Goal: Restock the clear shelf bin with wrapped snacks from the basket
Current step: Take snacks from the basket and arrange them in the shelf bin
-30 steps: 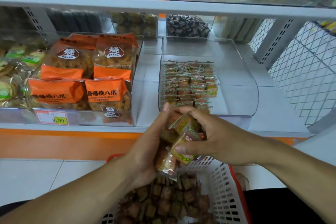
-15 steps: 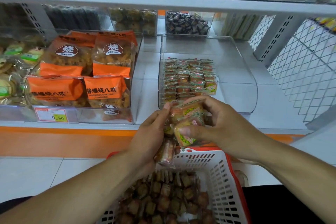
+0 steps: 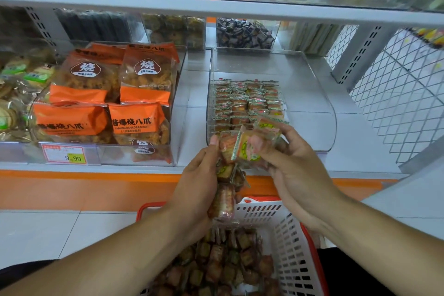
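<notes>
We have both hands up in front of the bin's (image 3: 310, 113) front lip. Our left hand (image 3: 197, 182) is curled round a loose stack of snacks (image 3: 222, 202), gripping them from the side, with the lowest ones hanging below the palm over the basket (image 3: 292, 245). Our right hand (image 3: 295, 166) pinches two or three snacks (image 3: 249, 149) at the top of that bunch, thumb on the near face; how many exactly is hard to tell through the glare on the wrappers.

Just beyond our fingers the bin holds neat rows along its left side, and its right half is bare. Below our wrists the basket holds plenty more.

The risk is in the left hand's grip: the wrappers are slick and the stack is held only by side pressure, so pulling pieces away could let the lower ones slip out. They would likely fall back into the basket, though one could catch its rim and land on the floor. Reaching over the lip could also knock the rows askew.
</notes>
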